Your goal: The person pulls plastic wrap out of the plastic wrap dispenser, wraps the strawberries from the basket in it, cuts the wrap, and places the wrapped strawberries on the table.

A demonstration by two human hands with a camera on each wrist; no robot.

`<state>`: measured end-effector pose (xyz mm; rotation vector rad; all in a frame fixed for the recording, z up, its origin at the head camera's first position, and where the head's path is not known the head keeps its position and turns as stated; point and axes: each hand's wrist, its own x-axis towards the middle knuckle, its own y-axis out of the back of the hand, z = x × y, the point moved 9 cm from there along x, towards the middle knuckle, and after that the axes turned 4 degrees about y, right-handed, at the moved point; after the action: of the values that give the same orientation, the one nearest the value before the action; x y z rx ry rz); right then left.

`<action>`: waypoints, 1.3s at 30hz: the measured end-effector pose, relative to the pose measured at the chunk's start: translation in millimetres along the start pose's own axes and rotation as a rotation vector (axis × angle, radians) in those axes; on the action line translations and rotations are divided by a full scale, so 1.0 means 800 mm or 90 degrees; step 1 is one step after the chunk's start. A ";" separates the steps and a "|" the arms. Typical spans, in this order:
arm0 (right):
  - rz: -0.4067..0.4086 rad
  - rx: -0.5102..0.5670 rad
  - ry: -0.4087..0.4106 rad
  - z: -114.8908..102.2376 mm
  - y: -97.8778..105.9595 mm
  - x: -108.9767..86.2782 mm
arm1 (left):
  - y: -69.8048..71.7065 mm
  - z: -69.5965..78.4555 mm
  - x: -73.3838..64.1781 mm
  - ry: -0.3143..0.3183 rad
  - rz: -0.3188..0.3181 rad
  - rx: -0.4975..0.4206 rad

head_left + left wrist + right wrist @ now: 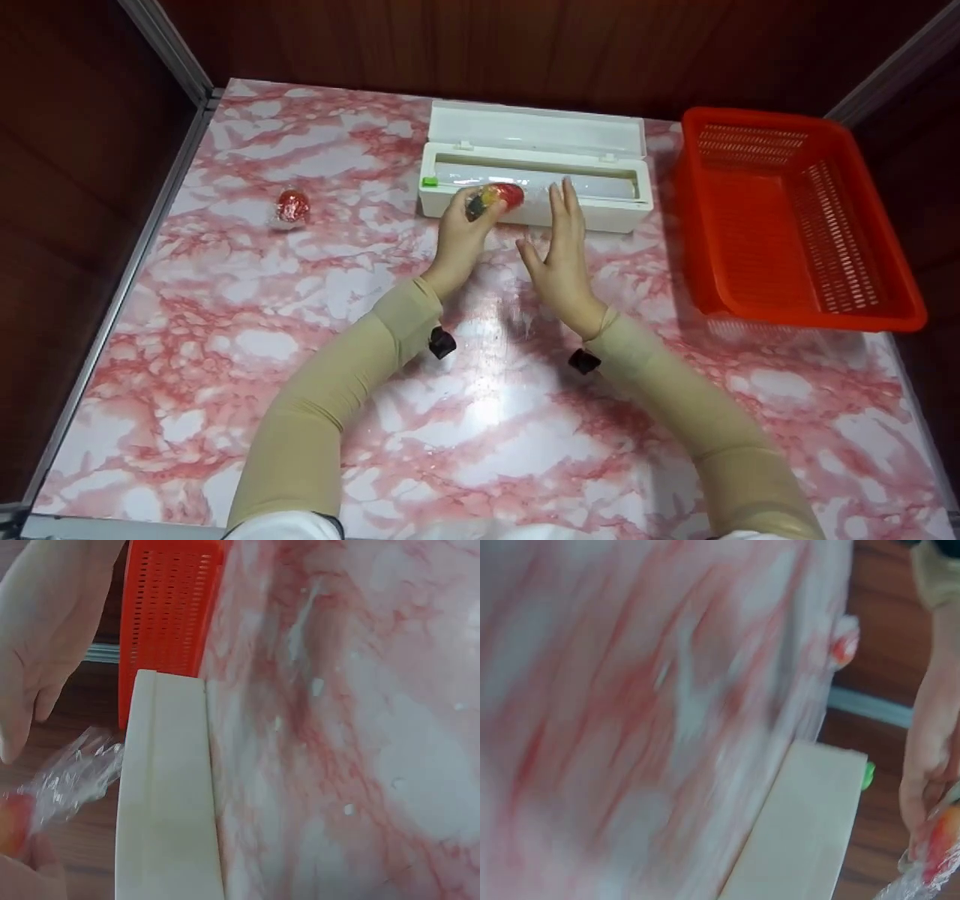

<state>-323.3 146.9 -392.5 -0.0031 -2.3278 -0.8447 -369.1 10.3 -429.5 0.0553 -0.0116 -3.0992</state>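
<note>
My left hand [459, 244] holds a red-and-yellow fruit [507, 195] with a dark patch at its near end, just over the front edge of a white cling film box [607, 218]. Clear film [79, 772] trails from the fruit in the left wrist view, crumpled and shiny. To the right, my right hand [564, 274] has its fingers straight and thumb spread, with the fingertips above the box and close to the film. Inside the box, whose lid [536, 129] is tipped back, lies a roll of film [600, 184]. A green slider [429, 181] sits at its left end.
A red film-wrapped ball-shaped thing [292, 205] lies on the marbled table [225, 360] at left. An orange-red plastic basket [814, 319] stands at right, beside the box. Dark wood-grain panels [420, 45] enclose the back and sides.
</note>
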 end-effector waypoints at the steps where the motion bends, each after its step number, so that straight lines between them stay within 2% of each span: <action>1: 0.002 0.019 -0.019 -0.001 0.000 -0.002 | 0.003 0.003 0.000 -0.004 0.012 -0.009; 4: -0.028 0.089 -0.088 0.000 -0.008 -0.009 | 0.006 0.007 -0.002 -0.008 0.021 -0.042; 8: -0.065 0.148 -0.146 0.001 -0.016 -0.013 | -0.001 0.010 -0.008 -0.002 -0.009 -0.083; 13: -0.057 0.193 -0.165 0.002 -0.014 -0.009 | -0.012 0.016 -0.015 -0.012 -0.053 -0.121; 16: -0.047 0.245 -0.172 0.002 -0.014 -0.007 | -0.017 0.019 -0.019 -0.020 -0.078 -0.154; 19: -0.034 0.332 -0.177 0.001 -0.015 -0.005 | -0.022 0.020 -0.021 -0.019 -0.106 -0.203; 23: -0.012 0.458 -0.197 -0.002 -0.016 -0.005 | -0.026 0.020 -0.022 -0.014 -0.123 -0.253; 28: 0.005 0.550 -0.237 0.000 -0.017 -0.007 | -0.027 0.019 -0.021 -0.017 -0.124 -0.237; 34: 0.033 0.642 -0.295 0.010 -0.020 -0.009 | -0.020 0.020 -0.018 -0.055 -0.117 -0.173; 39: 0.050 0.685 -0.314 0.012 -0.020 -0.010 | -0.021 0.017 -0.018 -0.038 -0.130 -0.183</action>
<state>-326.2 141.2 -411.7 0.1701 -2.9250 0.5856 -356.2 27.7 -415.4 -0.0483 0.4638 -3.2664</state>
